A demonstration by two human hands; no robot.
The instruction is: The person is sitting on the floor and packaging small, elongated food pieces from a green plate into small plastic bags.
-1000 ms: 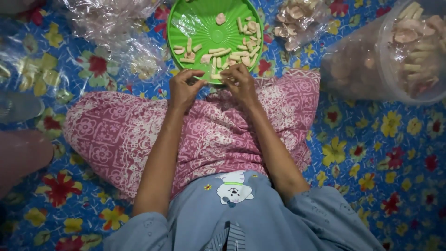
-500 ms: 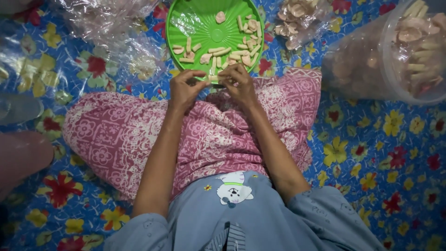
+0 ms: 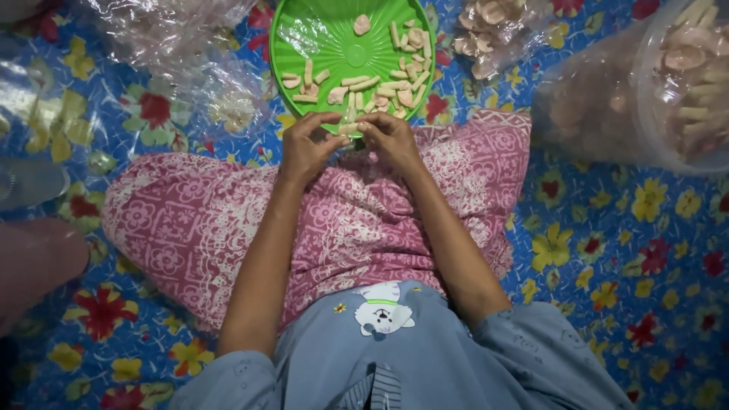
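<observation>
Head view looks down on a blue mat with flowers [image 3: 607,250] and a pink patterned skirt [image 3: 190,228]. At the skirt's far edge sits a round green plate [image 3: 304,45] with pale dough sticks. Left hand [image 3: 307,144] and right hand [image 3: 391,137] meet just below the plate, fingertips pinched shut on one small dough piece [image 3: 348,127] between them.

Blue floral mat [image 3: 607,250]; clear plastic bags [image 3: 175,53]; big transparent bag of pale pieces [image 3: 645,91].
</observation>
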